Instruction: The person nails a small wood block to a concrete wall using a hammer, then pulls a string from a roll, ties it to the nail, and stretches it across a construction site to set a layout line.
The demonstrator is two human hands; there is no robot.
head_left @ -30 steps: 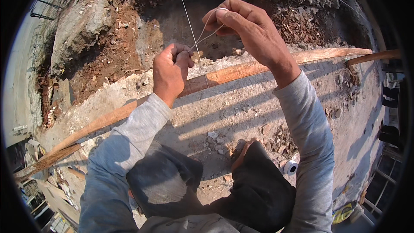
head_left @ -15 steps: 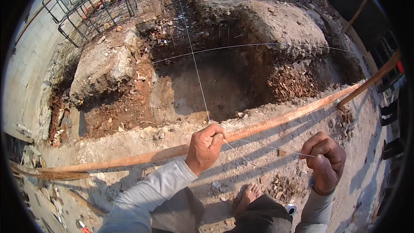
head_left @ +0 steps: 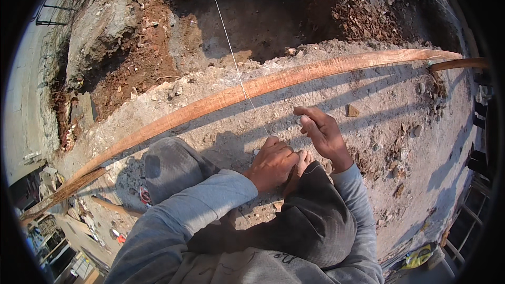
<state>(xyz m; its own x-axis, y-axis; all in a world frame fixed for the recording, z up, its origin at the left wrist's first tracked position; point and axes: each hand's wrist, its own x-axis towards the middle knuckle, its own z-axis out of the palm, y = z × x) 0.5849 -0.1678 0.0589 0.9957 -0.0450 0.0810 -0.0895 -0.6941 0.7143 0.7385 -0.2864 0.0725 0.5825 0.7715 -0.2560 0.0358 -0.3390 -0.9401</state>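
Observation:
A thin white string (head_left: 226,37) runs tautly down from the pit, across a long wooden plank (head_left: 252,88), to my left hand (head_left: 272,164). The fingers of my left hand are closed on the string, low over the ground beside my bare foot (head_left: 303,163). My right hand (head_left: 325,135) is raised a little to the right of it. Its fingers are curled, with thumb and forefinger close together. No string can be made out between them. My left knee (head_left: 173,163) is bent near the plank.
Beyond the plank lies a dug pit (head_left: 247,18) with broken edges. A concrete block (head_left: 102,29) stands to its left, below steel rebar (head_left: 60,0). A wooden post (head_left: 457,64) meets the plank's right end. Rubble and a brick piece (head_left: 352,110) lie at right.
My left hand has gone from the plank down toward the ground, keeping the string. My right hand has moved left, close to it. My view has tilted down and my body is lower.

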